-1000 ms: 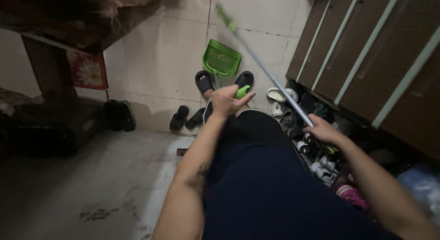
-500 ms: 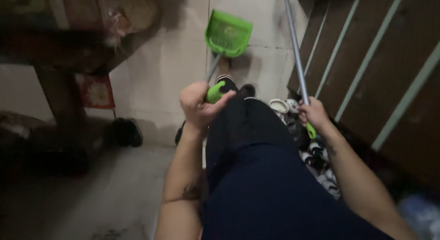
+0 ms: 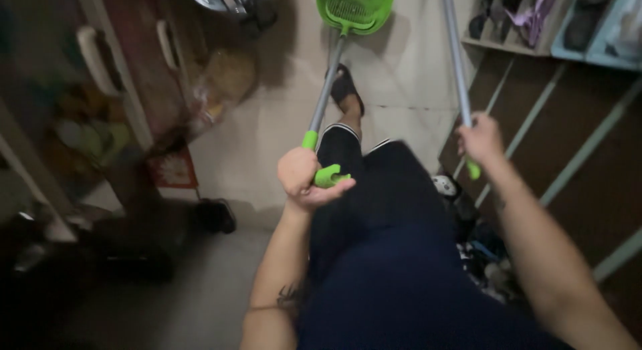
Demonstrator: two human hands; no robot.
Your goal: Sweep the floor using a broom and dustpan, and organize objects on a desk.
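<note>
1. Fingers of both hands were curled shut around long handles: my left hand (image 3: 302, 179) was wrapped round the green grip at the near end of the dustpan (image 3: 354, 8) handle, thumb across it, and my right hand (image 3: 480, 139) was closed about the grey broom pole (image 3: 455, 56), just above its green end.
2. Biggest around me were the dark wooden cupboard (image 3: 114, 89) on the left and the brown panelled cabinet (image 3: 568, 143) on the right, with the pale tiled floor (image 3: 401, 76) between them.
3. Above the cabinet, a shelf (image 3: 535, 29) held shoes; I could not make them out clearly.
4. My legs in dark shorts (image 3: 388, 256) filled the lower middle of the view, one foot in a black sandal (image 3: 346, 88) set forward on the tiles.
5. Off the floor and out ahead of me, the dustpan's green scoop hung near the top edge of the view; the broom's head was out of sight above.
6. As I judged it, both tools were picked up and in hand, which was the part done. No sweeping or scooping showed: nothing lay in the pan that I could see, and neither tool touched the floor.
7. Smaller things lay low: a dark shoe (image 3: 221, 215) by the cupboard and jumbled shoes (image 3: 445, 186) at the cabinet's foot.
</note>
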